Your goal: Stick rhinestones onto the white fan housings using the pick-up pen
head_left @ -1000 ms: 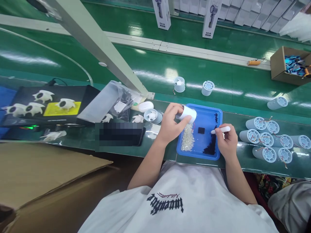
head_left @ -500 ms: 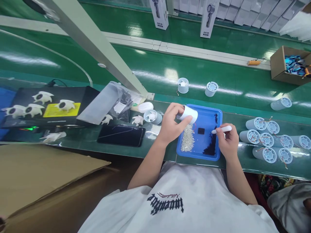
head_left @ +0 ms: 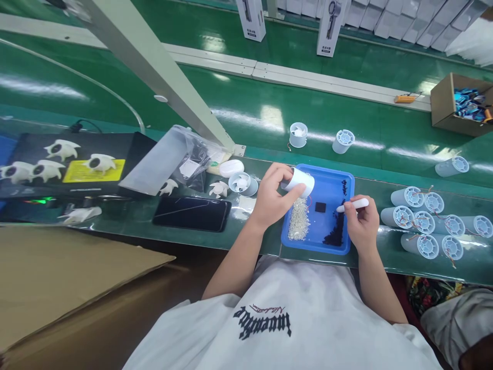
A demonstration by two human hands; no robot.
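Blue tray sits at the near edge of the worktop, dead ahead in my feed.

- Left hand: over the tray's left end. The grip is pinched around a white cylinder housing, which is tilted, clear of the tray floor and just above a pile of pale small parts.
- Right hand: at the tray's right rim. The grip is closed on a white stylus, held pen-style. Its tip points left over the dark small parts along the tray's right side. I can't tell whether the tip touches them.
- Small black square: flat on the tray floor between the two piles.

Right of the tray I see a cluster of pale cylinders lying on their sides, with thin red wires showing. To the left are a fan cup, a loose white impeller and a black phone lying flat.

Two more cylinders stand on the green belt beyond the tray, well apart from both hands. A cardboard box is at far right.
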